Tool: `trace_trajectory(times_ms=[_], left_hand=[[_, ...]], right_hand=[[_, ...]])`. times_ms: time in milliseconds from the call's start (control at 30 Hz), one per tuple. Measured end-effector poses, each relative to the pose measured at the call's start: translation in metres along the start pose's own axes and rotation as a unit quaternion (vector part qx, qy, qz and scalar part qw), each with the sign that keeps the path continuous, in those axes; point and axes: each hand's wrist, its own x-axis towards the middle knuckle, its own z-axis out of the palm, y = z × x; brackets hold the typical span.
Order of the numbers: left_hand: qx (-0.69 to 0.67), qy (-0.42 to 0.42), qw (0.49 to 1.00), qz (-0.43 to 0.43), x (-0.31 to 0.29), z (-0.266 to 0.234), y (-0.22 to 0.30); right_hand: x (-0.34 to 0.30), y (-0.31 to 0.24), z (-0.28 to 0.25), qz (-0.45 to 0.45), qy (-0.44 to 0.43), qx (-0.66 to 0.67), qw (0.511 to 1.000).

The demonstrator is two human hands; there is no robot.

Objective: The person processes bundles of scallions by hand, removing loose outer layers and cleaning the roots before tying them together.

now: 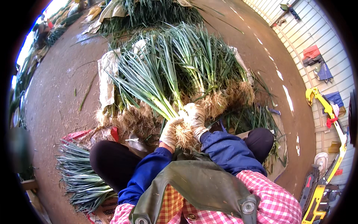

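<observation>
In front of my lap I hold a bunch of green onions (159,100), leaves fanning away from me and pale stringy roots toward my apron. My gloved left hand (171,131) is closed around the stalks just above the roots. My gloved right hand (195,116) is closed on the same bunch from the right side, its fingertips partly hidden. Right beyond my hands lies a wide pile of green onions (205,56), with tangled roots facing me. Over my lap hangs a dark green apron (201,183).
At my left knee lies a stack of green onions (84,175). More green leaves (250,119) lie by my right knee. Farther off sits another heap (149,15) on the brown floor (56,97). A yellow machine arm (335,127) stands by the white wall at right.
</observation>
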Motion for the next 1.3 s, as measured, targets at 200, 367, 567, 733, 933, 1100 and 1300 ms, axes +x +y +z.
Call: trace_trajectory(times_ms=[200, 367, 567, 733, 933, 1100, 1300], left_hand=[[-0.008, 0.006, 1.0, 0.007, 0.005, 0.013, -0.005], [0.01, -0.008, 1.0, 0.029, 0.003, 0.002, 0.0], [-0.027, -0.016, 0.999, 0.005, -0.004, 0.0, 0.006], [-0.018, -0.08, 0.997, -0.009, -0.025, 0.018, 0.022], [-0.004, -0.086, 0.996, -0.034, -0.025, 0.017, 0.016], [0.004, -0.054, 0.998, -0.035, -0.025, 0.02, 0.015], [0.023, -0.012, 1.0, -0.008, 0.004, -0.014, -0.001]], right_hand=[[-0.026, 0.053, 0.051, 0.121, 0.087, 0.001, 0.989], [-0.02, 0.031, 0.028, 0.022, -0.228, -0.128, 0.965], [-0.016, 0.072, 0.087, 0.112, -0.159, 0.129, 0.972], [0.026, 0.1, 0.047, 0.37, -0.098, 0.086, 0.92], [0.099, 0.09, -0.062, 0.275, 0.086, 0.529, 0.798], [0.088, 0.084, -0.059, 0.17, 0.194, -0.053, 0.965], [0.025, -0.017, -0.021, 0.23, -0.293, 0.156, 0.915]])
